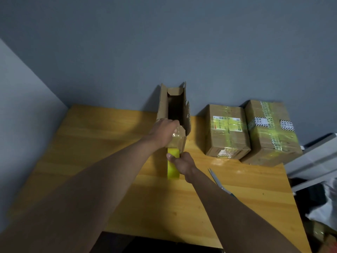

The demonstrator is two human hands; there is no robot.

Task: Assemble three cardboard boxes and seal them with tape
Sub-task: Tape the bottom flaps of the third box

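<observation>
An open cardboard box stands on the wooden desk at its far middle, against the grey wall, its flaps up and its dark inside showing. The left hand rests on the box's near edge, its fingers curled over a strip of clear tape that runs down the near face; they seem to be pressing the tape to the cardboard, though glare blurs the contact. Just nearer, the right hand grips a yellow tape roll, fingers wrapped around it and thumb on its left side, with the strip stretching from the roll up to the box. To the right, two sealed boxes sit side by side, touching, wrapped in yellowish tape and bearing labels. Scissors lie on the desk right of the right forearm.
</observation>
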